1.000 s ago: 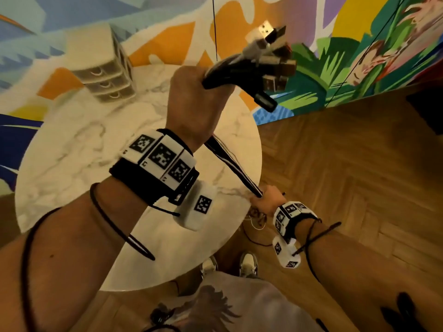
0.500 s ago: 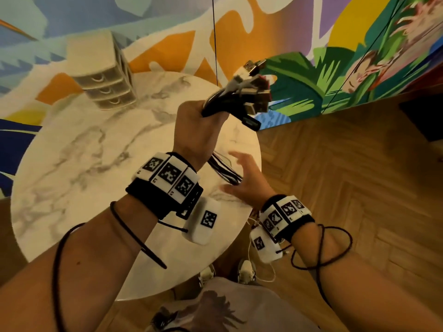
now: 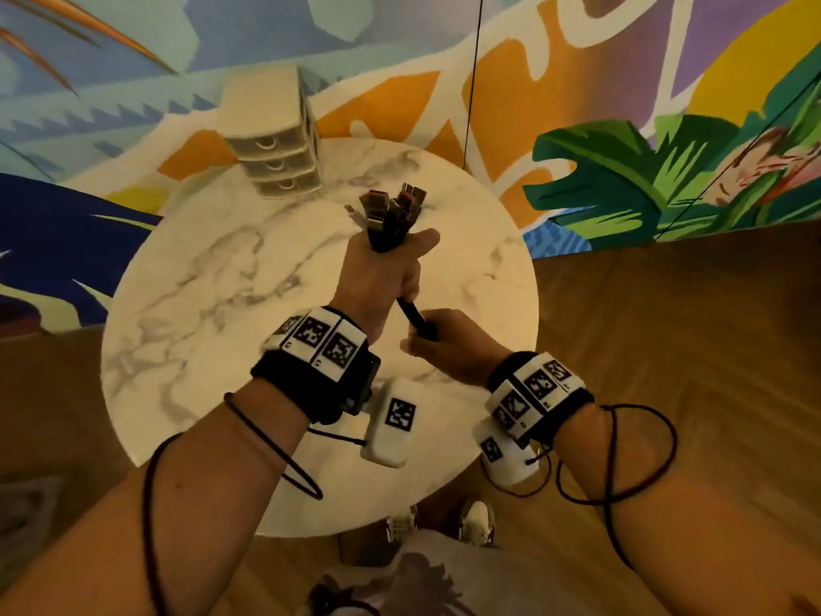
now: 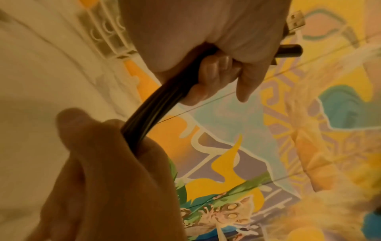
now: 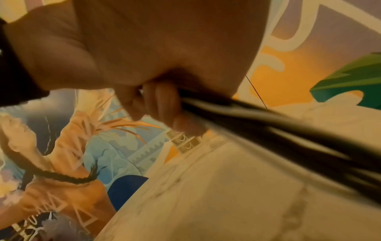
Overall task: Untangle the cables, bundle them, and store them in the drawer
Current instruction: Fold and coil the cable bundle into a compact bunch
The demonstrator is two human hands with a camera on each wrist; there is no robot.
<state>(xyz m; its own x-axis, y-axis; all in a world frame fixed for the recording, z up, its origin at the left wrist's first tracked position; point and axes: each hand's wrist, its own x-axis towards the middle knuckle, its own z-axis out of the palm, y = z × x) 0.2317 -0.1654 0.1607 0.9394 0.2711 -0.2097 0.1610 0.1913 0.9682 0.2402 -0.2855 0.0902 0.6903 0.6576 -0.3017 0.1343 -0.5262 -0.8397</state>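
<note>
My left hand (image 3: 382,277) grips a bundle of dark cables (image 3: 415,317) in a fist above the table. The plug ends (image 3: 393,211) stick up out of the top of the fist. My right hand (image 3: 448,344) grips the same bundle just below the left hand. In the left wrist view the cables (image 4: 148,110) run from my left fingers (image 4: 216,70) down into the right hand (image 4: 103,163). The right wrist view shows the cables (image 5: 268,130) blurred, leaving a fist. The rest of the cables' length is hidden. A small beige drawer unit (image 3: 275,144) with three shut drawers stands at the table's far edge.
The round white marble table (image 3: 200,304) lies under both hands. A painted wall (image 3: 622,126) rises behind it. Wooden parquet floor (image 3: 688,326) spreads to the right. My shoes (image 3: 477,522) show beneath the table's near edge. Thin black cords loop around both forearms.
My left hand has come down from high up with the plug ends. The right hand let go of the stretched cables low at the table's edge, rose open, and now grips them close under the left hand.
</note>
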